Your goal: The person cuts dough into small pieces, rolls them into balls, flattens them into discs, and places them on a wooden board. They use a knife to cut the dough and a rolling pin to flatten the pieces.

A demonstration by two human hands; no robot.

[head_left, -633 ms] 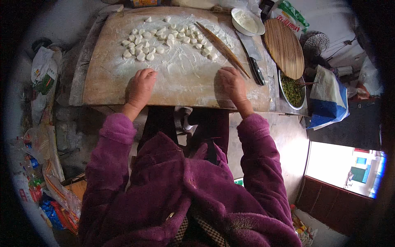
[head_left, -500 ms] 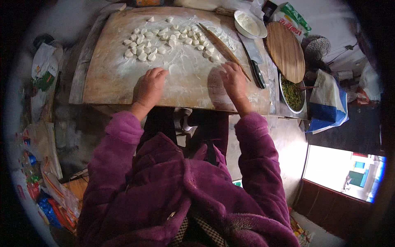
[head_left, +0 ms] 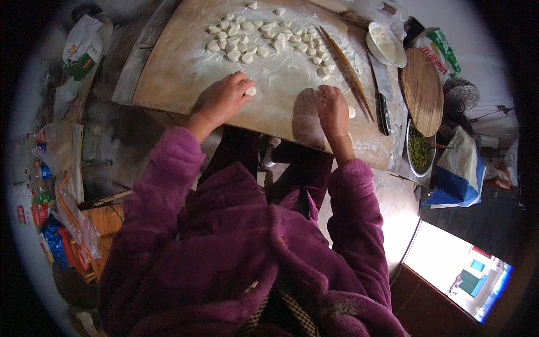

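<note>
A floured wooden board (head_left: 168, 78) lies in front of me, with several small white dough pieces (head_left: 264, 42) clustered at its far side. My left hand (head_left: 220, 100) rests on the board just below that cluster, its fingertips pinched on one dough piece (head_left: 251, 91). My right hand (head_left: 332, 109) lies palm down on the floured board and holds nothing. Another loose dough piece (head_left: 352, 112) sits just right of it. A thin wooden rolling pin (head_left: 346, 70) lies diagonally beyond my right hand.
A knife (head_left: 383, 95) lies right of the rolling pin, with a white bowl of flour (head_left: 384, 45) behind it. A round bamboo mat (head_left: 422, 90), a bowl of green filling (head_left: 419, 151) and a blue and white bag (head_left: 457, 174) stand further right. Packets and bottles (head_left: 50, 196) crowd the left.
My left hand has reached further onto the board and closed its fingertips on a dough piece. My right hand has stayed palm down on the board.
</note>
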